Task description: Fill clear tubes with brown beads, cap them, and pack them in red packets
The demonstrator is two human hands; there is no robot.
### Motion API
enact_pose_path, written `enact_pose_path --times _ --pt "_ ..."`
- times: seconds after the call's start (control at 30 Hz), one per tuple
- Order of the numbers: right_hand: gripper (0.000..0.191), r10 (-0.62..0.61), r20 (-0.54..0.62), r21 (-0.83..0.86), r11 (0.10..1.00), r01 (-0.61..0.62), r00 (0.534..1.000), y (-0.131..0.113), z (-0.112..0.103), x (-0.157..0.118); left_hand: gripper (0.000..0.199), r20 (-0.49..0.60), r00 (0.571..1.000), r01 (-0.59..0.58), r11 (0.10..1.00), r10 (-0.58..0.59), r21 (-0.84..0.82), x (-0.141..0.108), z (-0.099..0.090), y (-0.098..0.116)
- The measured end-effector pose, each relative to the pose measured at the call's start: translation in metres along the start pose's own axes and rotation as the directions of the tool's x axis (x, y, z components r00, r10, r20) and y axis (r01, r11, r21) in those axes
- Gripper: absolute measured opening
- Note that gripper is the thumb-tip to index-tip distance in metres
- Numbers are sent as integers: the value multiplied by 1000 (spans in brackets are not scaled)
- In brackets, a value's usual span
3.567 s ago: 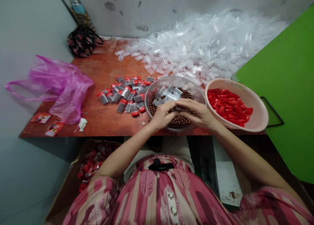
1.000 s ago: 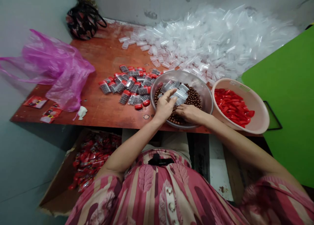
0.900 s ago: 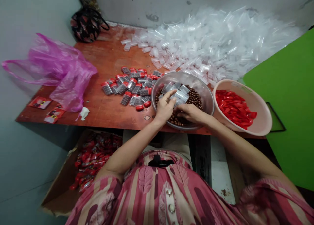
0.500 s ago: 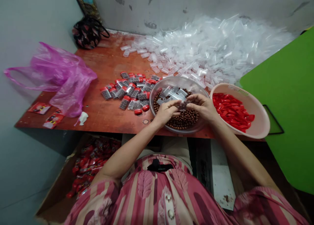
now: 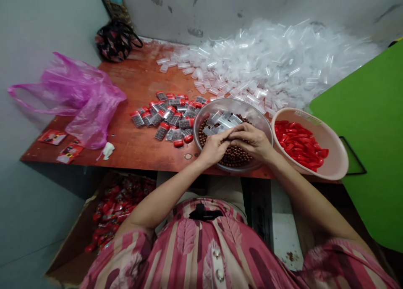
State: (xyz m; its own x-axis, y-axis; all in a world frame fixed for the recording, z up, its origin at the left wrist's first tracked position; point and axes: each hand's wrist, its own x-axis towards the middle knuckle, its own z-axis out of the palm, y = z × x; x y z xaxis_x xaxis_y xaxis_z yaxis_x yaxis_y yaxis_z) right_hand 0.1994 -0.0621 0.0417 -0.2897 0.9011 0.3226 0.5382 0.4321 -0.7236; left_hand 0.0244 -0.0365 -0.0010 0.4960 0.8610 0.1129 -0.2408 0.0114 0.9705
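Over a clear round bowl (image 5: 264, 125) my left hand (image 5: 214, 148) and my right hand (image 5: 252, 141) meet, fingertips together. Both are closed around a small clear plastic container, which the fingers now mostly hide. The right fingers curl over the left fingertips. Below them the bowl holds many brown beads (image 5: 234, 158), with several empty clear containers (image 5: 220, 122) lying on top at the back. To the left lies a group of filled containers with red caps (image 5: 171, 116). A pink basin (image 5: 338, 158) of red caps (image 5: 297, 142) stands right of the bowl.
Loose clear containers (image 5: 277, 62) form a large heap along the wall. A pink plastic bag (image 5: 85, 91), red printed cards (image 5: 52, 137) and a dark floral bag (image 5: 115, 41) lie on the left. A green panel (image 5: 365, 125) borders the right; a cardboard box (image 5: 67, 247) sits below the table.
My right hand has moved left and closed in over my left fingertips. The clear container with beads, visible between the hands before, is now covered by the fingers.
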Motion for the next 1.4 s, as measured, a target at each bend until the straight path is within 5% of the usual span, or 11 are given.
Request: enact_pose_path --times 0.1,0.23,0.37,0.6,0.83,0.9,0.97,1.03,1.2,1.33,1.4 --pt "23 -5 68 74 997 0 998 2 -1 -1 38 -22 999 -47 997 48 68 0 -1 0" --pt "37 175 -19 199 966 -168 984 1 -11 -9 45 29 997 76 972 -72 -222 3 0 -1" --pt "20 100 -101 82 992 -92 990 -3 -15 -13 47 104 981 190 905 -162 -380 3 1 2" --pt "28 -62 51 -211 975 71 997 -4 -7 -6 41 49 992 122 966 -114 -226 4 2 -2" --pt "26 165 -124 -156 971 -183 978 11 -31 -14 52 62 977 211 914 -202 -347 3 4 6" --pt "17 196 47 -286 942 -175 979 24 -30 -15 53 65 976 219 915 -209 -338 4 5 7" --pt "13 231 272 -383 917 -115 934 38 -20 -16 54 53 975 221 922 -215 -319 6 6 7" --pt "20 249 378 -418 905 -76 892 49 -4 -16 53 38 976 216 933 -215 -289 6 7 6" --pt "12 273 357 -405 907 -115 893 61 18 -17 44 18 987 162 968 -161 -191 5 4 -3" --pt "7 315 297 -430 887 -168 902 50 1 -16 43 -11 995 95 994 -95 -49 5 3 -7" --pt "12 278 165 -374 905 -201 946 39 -12 -15 43 -6 998 67 997 -67 27 5 3 -6"
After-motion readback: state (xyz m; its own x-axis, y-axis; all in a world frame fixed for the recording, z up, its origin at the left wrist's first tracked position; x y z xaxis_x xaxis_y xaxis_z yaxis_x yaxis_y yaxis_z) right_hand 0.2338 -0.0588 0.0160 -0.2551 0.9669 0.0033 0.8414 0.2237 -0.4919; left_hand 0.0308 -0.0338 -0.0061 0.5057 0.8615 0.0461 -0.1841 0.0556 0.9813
